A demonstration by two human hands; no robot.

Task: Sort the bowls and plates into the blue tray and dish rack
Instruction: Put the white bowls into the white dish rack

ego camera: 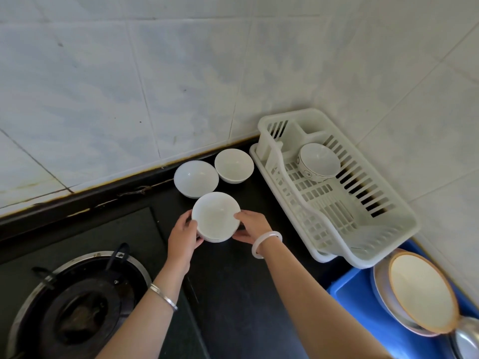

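We hold the white bowl (216, 216) with both hands, left hand (184, 235) and right hand (252, 227) curled around it; the dish rack (337, 203) sits off to our right, nearer the right one.

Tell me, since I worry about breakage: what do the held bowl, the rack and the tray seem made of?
Held bowl: probably glazed ceramic or porcelain; smooth white with a soft sheen. It could be melamine.
Dish rack: moulded white plastic, matte, with slotted walls and a rounded rim.
Blue tray: plastic, evenly coloured and slightly glossy.
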